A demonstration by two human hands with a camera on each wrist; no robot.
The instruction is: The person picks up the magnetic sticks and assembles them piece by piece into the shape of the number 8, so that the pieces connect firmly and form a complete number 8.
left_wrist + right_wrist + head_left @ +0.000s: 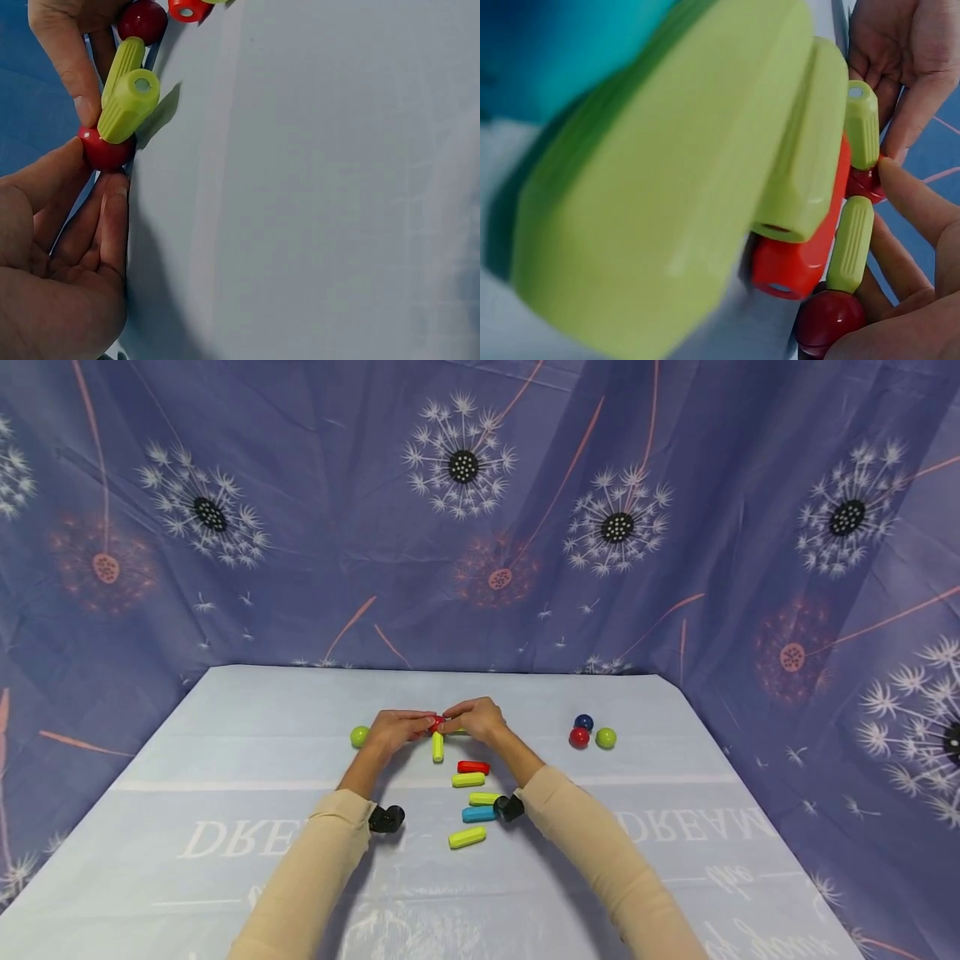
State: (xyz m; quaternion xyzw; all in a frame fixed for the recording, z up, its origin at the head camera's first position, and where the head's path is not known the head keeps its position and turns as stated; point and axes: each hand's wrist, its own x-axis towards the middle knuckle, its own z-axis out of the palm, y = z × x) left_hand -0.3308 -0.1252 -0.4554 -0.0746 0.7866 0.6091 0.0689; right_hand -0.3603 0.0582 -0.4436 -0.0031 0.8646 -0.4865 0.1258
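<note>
Near the far side of the table, my left hand (397,731) pinches a red ball (107,152) between thumb and fingers. One yellow-green rod (438,747) sticks out from that ball toward me. A second yellow-green rod (851,244) runs from the ball to another red ball (830,322) beneath my right hand (476,720). One fingertip of the right hand presses the first ball, while its other fingers curl behind the second rod. In the head view the right hand mostly hides this rod and the second ball.
Nearer me lie a red rod (473,767), a blue rod (478,814) and several yellow-green rods (467,837). To the right sit a dark blue ball (583,722), a red ball (579,738) and a green ball (606,738). Another green ball (360,737) is beside my left hand.
</note>
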